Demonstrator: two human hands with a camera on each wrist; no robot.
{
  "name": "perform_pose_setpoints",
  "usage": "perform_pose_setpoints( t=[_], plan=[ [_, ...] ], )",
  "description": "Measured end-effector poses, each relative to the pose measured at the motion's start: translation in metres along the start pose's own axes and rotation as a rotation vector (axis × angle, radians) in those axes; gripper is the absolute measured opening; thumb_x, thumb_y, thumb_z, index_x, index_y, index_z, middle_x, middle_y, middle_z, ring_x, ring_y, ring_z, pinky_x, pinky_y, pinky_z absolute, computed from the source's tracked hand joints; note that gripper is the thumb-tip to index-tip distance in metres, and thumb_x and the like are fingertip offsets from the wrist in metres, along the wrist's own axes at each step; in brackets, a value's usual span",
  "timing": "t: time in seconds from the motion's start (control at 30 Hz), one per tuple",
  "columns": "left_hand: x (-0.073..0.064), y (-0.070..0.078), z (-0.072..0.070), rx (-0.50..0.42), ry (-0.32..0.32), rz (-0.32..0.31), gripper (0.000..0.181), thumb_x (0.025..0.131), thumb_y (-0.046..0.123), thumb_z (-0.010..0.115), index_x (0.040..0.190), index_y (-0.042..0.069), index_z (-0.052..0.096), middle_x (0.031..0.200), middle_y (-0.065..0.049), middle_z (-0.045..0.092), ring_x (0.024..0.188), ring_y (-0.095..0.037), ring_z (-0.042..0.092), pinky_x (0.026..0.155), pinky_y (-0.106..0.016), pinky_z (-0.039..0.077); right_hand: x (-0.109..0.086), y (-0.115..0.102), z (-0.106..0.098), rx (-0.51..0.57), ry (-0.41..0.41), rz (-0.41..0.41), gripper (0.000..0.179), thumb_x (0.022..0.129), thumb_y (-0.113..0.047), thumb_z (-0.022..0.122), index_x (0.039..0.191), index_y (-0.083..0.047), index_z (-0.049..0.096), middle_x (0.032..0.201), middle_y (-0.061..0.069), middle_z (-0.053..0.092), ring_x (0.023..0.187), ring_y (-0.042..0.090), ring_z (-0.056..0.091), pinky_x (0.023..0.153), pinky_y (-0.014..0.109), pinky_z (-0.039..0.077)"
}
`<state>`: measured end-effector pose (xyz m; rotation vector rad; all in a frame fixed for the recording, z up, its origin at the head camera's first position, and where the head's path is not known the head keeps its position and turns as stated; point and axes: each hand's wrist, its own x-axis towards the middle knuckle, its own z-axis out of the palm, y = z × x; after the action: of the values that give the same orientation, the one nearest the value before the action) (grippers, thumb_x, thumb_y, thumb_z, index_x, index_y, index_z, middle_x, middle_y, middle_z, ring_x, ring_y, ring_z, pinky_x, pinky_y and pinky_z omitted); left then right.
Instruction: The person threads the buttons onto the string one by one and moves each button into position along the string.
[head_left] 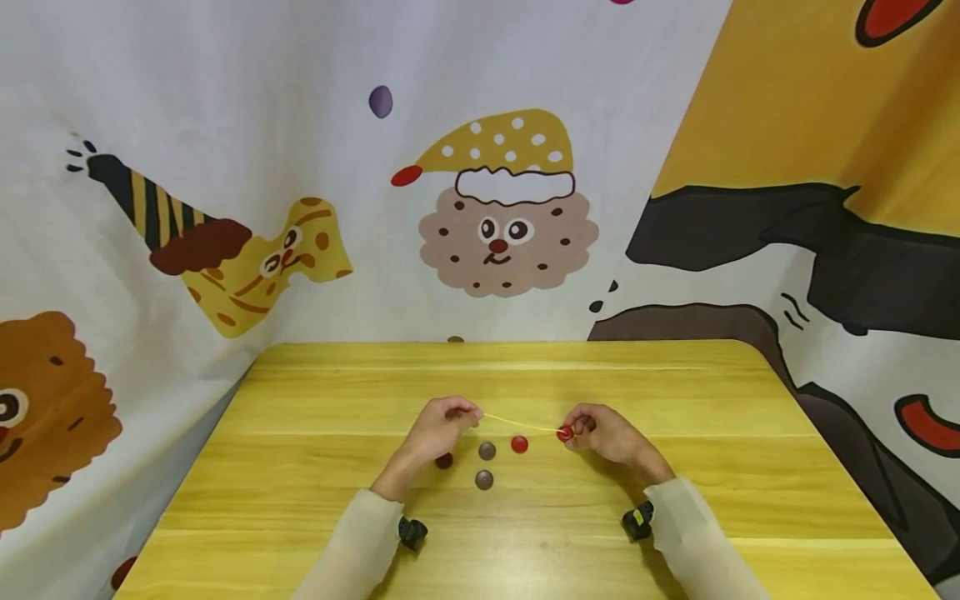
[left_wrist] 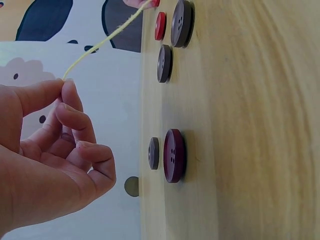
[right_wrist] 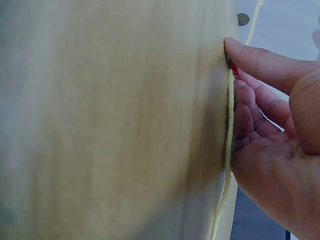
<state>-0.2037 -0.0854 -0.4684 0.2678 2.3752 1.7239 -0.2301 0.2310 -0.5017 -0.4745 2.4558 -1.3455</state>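
Observation:
Between thumb and index finger, my left hand (head_left: 441, 425) pinches one end of a yellow string (head_left: 517, 422), which runs across to the other hand. My right hand (head_left: 609, 433) pinches a red button (head_left: 564, 433) that the string meets. In the right wrist view, a length of string (right_wrist: 230, 120) trails down past the fingers. Below the string, a second red button (head_left: 519, 444) and two grey-brown buttons (head_left: 487, 451) lie on the table. A dark maroon button (left_wrist: 174, 156) and a small dark button (left_wrist: 153, 153) lie near my left hand, which partly hides them in the head view.
The light wooden table (head_left: 315, 500) has rounded far corners. Right behind its far edge hangs a white curtain (head_left: 360, 283) printed with cartoon figures. Each wrist carries a small black camera (head_left: 412, 533).

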Motion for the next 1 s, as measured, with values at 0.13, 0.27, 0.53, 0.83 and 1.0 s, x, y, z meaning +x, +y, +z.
perform_pose_setpoints(
  t=[0.13,0.27,0.53,0.83,1.0],
  plan=[
    [-0.001,0.002,0.001,0.003,0.0,-0.001,0.023,0.1,0.017,0.059,0.108,-0.002,0.069,0.101,-0.015,0.069,0.098,-0.039,0.06,0.074,-0.031,0.044,0.002,0.001,0.0,-0.011,0.004,-0.001,0.021,0.083,-0.001,0.077,0.1,0.001,0.064,0.084,0.006,0.055,0.075,0.016,0.047,0.064,0.022,0.041],
    [0.0,0.003,0.002,0.005,-0.008,-0.002,0.023,0.1,0.018,0.059,0.108,-0.001,0.069,0.106,-0.018,0.068,0.102,-0.039,0.061,0.077,-0.031,0.046,0.003,0.001,-0.002,-0.02,0.002,-0.02,0.024,0.084,-0.003,0.077,0.102,0.002,0.063,0.084,0.006,0.055,0.076,0.017,0.048,0.064,0.022,0.041],
    [0.0,0.005,0.003,0.014,-0.016,0.012,0.024,0.1,0.018,0.059,0.108,-0.002,0.068,0.102,-0.016,0.069,0.101,-0.039,0.062,0.075,-0.032,0.046,0.0,-0.012,-0.001,-0.021,0.032,-0.053,0.023,0.09,-0.009,0.072,0.107,0.002,0.063,0.092,0.011,0.063,0.079,0.019,0.055,0.067,0.025,0.045],
    [0.003,0.006,0.005,0.031,-0.011,-0.004,0.024,0.1,0.022,0.06,0.108,0.001,0.069,0.096,-0.005,0.069,0.097,-0.038,0.06,0.074,-0.033,0.044,0.003,-0.044,0.017,0.003,0.05,-0.09,0.023,0.096,-0.017,0.066,0.11,0.001,0.065,0.097,0.012,0.066,0.067,0.029,0.058,0.055,0.028,0.046],
    [0.005,0.008,0.005,0.03,-0.011,-0.014,0.024,0.099,0.025,0.061,0.106,0.004,0.07,0.095,-0.005,0.068,0.088,-0.035,0.058,0.07,-0.032,0.043,0.004,-0.073,0.029,-0.005,0.075,-0.132,0.016,0.096,-0.011,0.065,0.107,0.0,0.068,0.099,0.01,0.067,0.07,0.022,0.056,0.058,0.024,0.044]
  ],
)
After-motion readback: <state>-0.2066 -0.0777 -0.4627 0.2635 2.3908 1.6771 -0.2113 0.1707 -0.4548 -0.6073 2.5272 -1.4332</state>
